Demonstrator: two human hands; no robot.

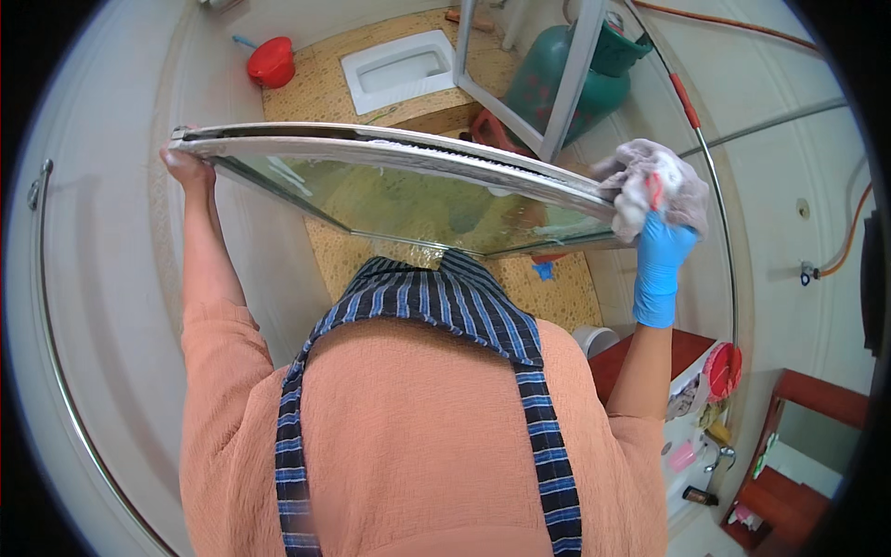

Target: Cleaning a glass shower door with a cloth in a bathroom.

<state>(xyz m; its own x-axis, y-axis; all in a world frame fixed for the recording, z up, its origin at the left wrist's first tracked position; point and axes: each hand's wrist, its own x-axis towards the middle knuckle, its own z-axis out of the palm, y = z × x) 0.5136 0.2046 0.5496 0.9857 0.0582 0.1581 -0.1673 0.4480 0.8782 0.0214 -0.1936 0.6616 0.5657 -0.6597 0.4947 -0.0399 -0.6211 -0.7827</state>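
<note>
A framed glass window sash [418, 188] stands before me, wet, its light metal frame [390, 143] streaked with suds along the top. My bare left hand [186, 166] grips the frame's left corner, its fingertips hidden behind the edge. On my right hand [665, 250] is a blue rubber glove. Bunched in that hand is a grey cloth [644, 177] covered in white foam, pressed against the right end of the frame. A reddish strand shows in the foam. The cloth hides most of my right fingers.
A squat toilet [400, 69] is set in the raised tiled floor ahead, with a red dipper [271, 63] to its left. A green gas cylinder [571, 83] and another metal frame [574, 76] stand at the right. Behind my right arm are a sink with a faucet [720, 456] and a mirror cabinet [800, 445].
</note>
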